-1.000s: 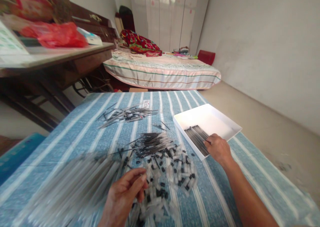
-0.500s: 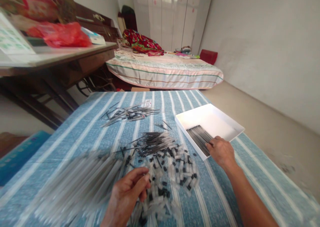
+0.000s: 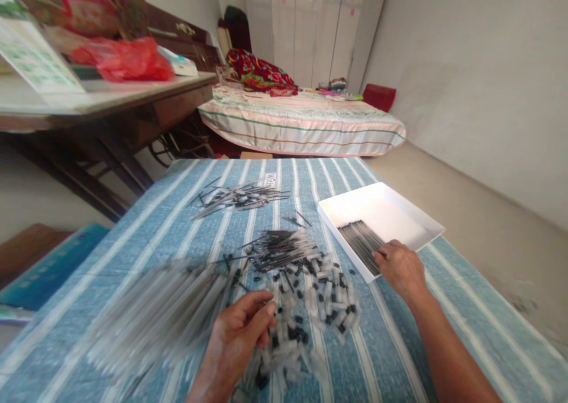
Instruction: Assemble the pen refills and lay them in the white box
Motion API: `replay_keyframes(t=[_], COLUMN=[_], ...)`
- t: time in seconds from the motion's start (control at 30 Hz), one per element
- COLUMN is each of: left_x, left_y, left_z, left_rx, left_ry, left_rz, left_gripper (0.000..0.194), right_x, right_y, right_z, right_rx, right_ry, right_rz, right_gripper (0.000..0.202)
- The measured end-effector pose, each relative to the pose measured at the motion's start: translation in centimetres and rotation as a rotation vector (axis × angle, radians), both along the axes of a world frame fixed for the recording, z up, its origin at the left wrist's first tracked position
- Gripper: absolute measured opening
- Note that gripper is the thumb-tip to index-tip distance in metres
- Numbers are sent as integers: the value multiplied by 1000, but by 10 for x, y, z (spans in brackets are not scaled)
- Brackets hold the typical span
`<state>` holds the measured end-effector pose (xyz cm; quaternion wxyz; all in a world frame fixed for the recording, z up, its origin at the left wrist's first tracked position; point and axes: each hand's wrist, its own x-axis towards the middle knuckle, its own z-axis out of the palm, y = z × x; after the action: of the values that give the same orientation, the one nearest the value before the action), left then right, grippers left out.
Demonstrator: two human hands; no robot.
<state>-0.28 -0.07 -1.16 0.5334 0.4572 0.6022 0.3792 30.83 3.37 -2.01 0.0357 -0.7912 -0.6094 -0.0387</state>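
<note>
My right hand point(image 3: 402, 267) reaches over the near wall of a shallow white box point(image 3: 402, 210), fingers closed at the near end of a row of dark, slim pens point(image 3: 358, 237). The pen at its fingertips is mostly hidden by the hand. Over the near part of the table, my left hand point(image 3: 239, 332) is closed in a pinch, thumb against forefinger; what it holds, if anything, is too small to make out. Right beside it lie scattered clear pen caps point(image 3: 331, 302) and small black plugs point(image 3: 299, 332). Long translucent pen barrels point(image 3: 164, 308) lie to its left.
Thin dark pen refills point(image 3: 279, 246) form a pile mid-table, with a mixed heap of sticks point(image 3: 244, 197) and a printed label point(image 3: 270, 180) farther back. Blue striped cloth point(image 3: 399, 344) covers the table. Beyond stand a bed point(image 3: 306, 125) and a side desk point(image 3: 146, 101) with a red bag.
The whole view has shifted slightly, so everything appears a little farther right. Both hands keep nearly the same pose, the right at the pens in the box, the left pinched above the caps.
</note>
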Motion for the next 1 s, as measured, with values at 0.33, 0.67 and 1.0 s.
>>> replay_keyframes(t=[0.33,0.67,1.0], left_x=[-4,-12,-39], left_y=[-1,0,6], left_z=[1,-1,-11], left_rx=[17,146,372], left_ry=[-47,62,446], left_rz=[14,124,179], left_gripper=[27,25,25], right_x=[8,-49,-160], right_y=[-5,-16,-10], right_z=[-6,3,9], right_rx=[-11,397,-113], right_ry=[15,269,225], right_rz=[58,437,627], right_gripper=[30,26,19])
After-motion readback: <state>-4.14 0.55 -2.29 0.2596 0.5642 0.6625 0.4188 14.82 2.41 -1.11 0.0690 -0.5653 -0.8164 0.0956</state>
